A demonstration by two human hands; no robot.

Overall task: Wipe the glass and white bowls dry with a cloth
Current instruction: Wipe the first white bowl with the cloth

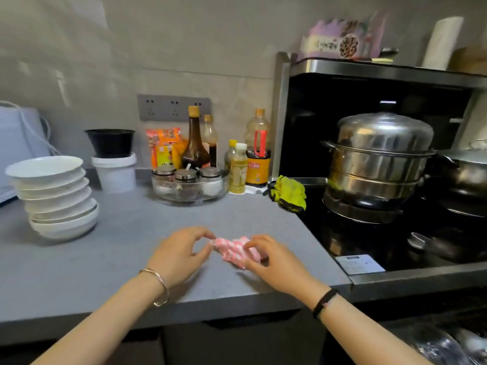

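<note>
A pink-and-white checked cloth (pixel 235 249) lies bunched on the grey counter (pixel 126 248), between my two hands. My left hand (pixel 181 255) pinches its left end with thumb and fingertips. My right hand (pixel 274 262) grips its right side with curled fingers. A tall stack of several white bowls (pixel 56 196) stands at the counter's left, well apart from both hands. I see no separate glass bowl among them.
At the back stand a white tub (pixel 115 172) with a black bowl (pixel 110 142) on it, a glass tray of spice jars (pixel 188 184) and sauce bottles (pixel 195 143). Yellow gloves (pixel 288 193) lie by the black stove (pixel 369 241), which carries a steel steamer pot (pixel 379 159).
</note>
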